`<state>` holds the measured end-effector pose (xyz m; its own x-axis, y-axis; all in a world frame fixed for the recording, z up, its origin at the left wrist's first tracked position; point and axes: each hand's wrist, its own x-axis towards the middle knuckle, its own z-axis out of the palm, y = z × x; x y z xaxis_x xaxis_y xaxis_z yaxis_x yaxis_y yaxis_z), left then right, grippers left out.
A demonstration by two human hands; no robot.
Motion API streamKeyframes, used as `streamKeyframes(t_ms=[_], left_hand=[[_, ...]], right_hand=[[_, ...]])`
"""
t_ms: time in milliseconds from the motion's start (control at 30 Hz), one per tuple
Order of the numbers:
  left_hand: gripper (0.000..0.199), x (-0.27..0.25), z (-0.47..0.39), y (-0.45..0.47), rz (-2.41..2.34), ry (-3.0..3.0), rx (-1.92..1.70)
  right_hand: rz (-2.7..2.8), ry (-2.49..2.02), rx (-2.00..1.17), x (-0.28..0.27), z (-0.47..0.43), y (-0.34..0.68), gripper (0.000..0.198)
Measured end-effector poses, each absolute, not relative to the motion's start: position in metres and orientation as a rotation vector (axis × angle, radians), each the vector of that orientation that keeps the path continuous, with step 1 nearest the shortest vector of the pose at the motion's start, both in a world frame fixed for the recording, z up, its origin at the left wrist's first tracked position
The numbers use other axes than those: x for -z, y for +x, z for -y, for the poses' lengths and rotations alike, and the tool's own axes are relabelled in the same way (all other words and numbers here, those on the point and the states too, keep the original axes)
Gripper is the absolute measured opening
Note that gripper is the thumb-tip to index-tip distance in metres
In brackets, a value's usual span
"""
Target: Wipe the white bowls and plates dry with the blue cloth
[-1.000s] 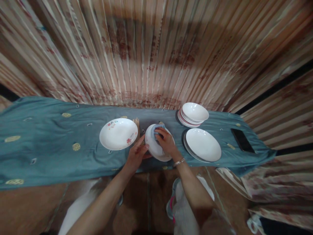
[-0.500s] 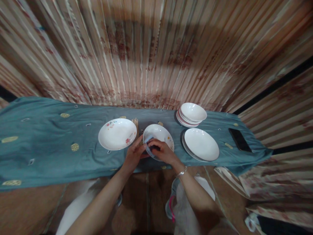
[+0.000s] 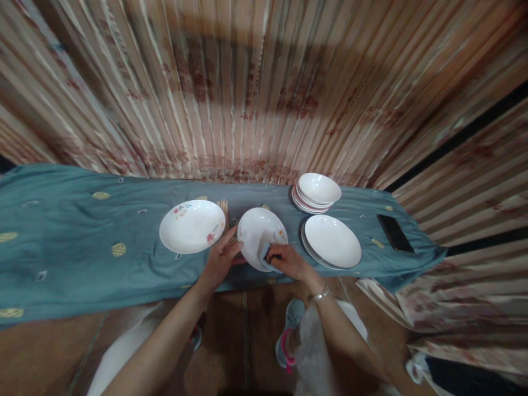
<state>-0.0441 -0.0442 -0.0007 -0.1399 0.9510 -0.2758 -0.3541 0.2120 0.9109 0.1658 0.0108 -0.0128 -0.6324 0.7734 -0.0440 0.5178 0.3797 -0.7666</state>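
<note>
A white plate [image 3: 253,228] with small flowers near its rim is in the middle of the table. My left hand [image 3: 220,259] grips its left edge, thumb on the rim and fingers partly hidden around the side. Pinched in my right hand [image 3: 289,261] is a light blue cloth [image 3: 265,254], pressed against the plate's lower right part. Just left of my left hand sits a larger white oval plate [image 3: 192,226] with red flowers. A bundle of wooden chopsticks [image 3: 223,210] lies between the two plates.
To the right are a stack of white plates [image 3: 332,242] and, behind it, a stack of bowls [image 3: 317,190]. A black phone [image 3: 395,233] lies farther right. A teal patterned cloth [image 3: 74,236] covers the narrow table, with a pleated curtain [image 3: 231,99] close behind.
My right hand has moved the cloth from the plate's left side to its lower right. My left hand keeps its grip on the edge. The whole view has shifted slightly.
</note>
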Motion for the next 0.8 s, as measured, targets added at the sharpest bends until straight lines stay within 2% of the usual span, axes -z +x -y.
streamKeyframes(t_ms=[200, 300, 567, 800], left_hand=[[0.073, 0.004, 0.041, -0.043, -1.226, 0.693, -1.315], [0.071, 0.007, 0.041, -0.044, -1.247, 0.687, -1.355], [0.071, 0.000, 0.035, -0.053, -1.211, 0.544, -1.508], [0.060, -0.010, 0.032, -0.042, -1.060, 0.473, -1.529]], right_hand=[[2.320, -1.254, -0.456, 0.028, -0.019, 0.172, 0.023], [2.167, -1.249, -0.282, 0.028, -0.020, 0.172, 0.024], [1.711, -1.270, -0.589, -0.003, -0.009, 0.184, 0.025], [1.779, -1.517, -0.631, -0.033, 0.010, 0.204, 0.036]])
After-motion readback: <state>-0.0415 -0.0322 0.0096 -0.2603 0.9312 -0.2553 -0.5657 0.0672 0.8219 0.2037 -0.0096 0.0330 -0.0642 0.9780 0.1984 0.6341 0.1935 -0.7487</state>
